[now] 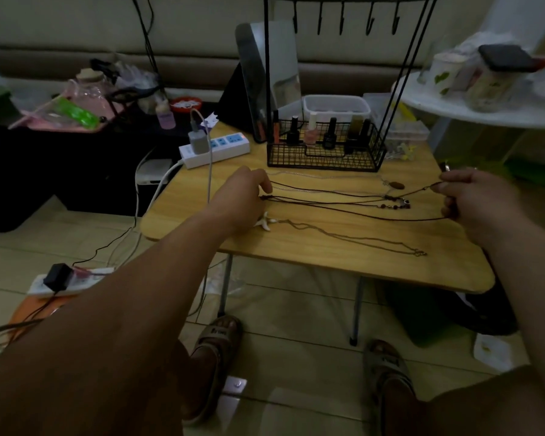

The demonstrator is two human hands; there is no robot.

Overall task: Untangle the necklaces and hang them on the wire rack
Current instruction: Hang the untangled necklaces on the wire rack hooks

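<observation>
Several dark cord necklaces [328, 199] lie stretched left to right across the small wooden table [312, 247]. My left hand [243, 199] rests at their left ends, fingers curled onto the cords. My right hand [475, 196] pinches the right end of a dark cord, which runs taut toward the left. A thin chain necklace [353, 237] with a white starfish pendant [265, 222] lies nearer the front edge. Small beads and pendants [395, 199] sit mid-right. The black wire rack [328, 146] stands at the table's back, its hooks [343, 20] bare.
Nail polish bottles [328, 136] fill the rack's basket. A white power strip [214, 149] with a charger lies at the back left, its cable crossing the table. A mirror [265, 80] and a white box [335, 108] stand behind. A round white side table [485, 105] is at the right.
</observation>
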